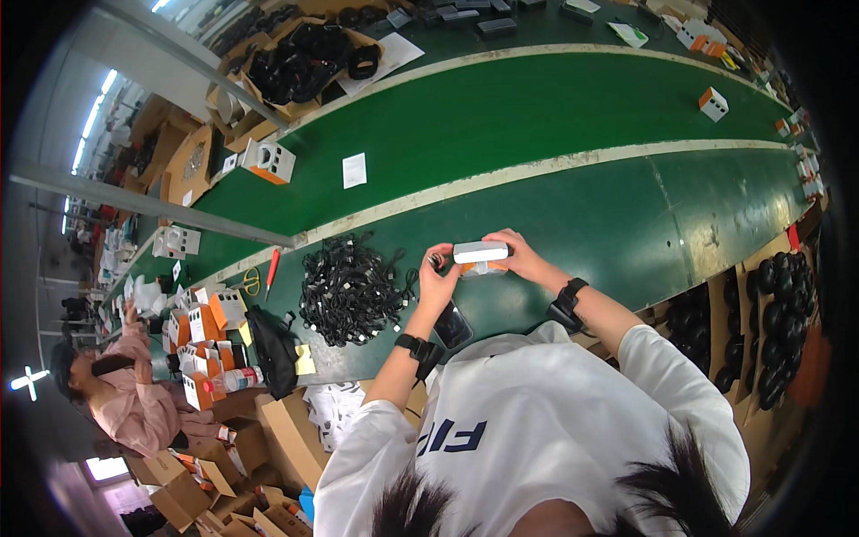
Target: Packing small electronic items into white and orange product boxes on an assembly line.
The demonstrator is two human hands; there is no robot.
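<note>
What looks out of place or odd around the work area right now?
Nothing looks spilled or damaged. The untidiest spot is the heap of black cables, left of the held white-and-orange box, because they lie loosely tangled. A white paper sheet lies alone on the green belt, so it may be stray.

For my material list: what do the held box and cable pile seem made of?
Held box: probably smooth cardboard, given flat white and orange faces, straight edges. Cable pile: likely black plastic or rubber sheathing, perhaps slightly glossy, bending loosely.
</note>
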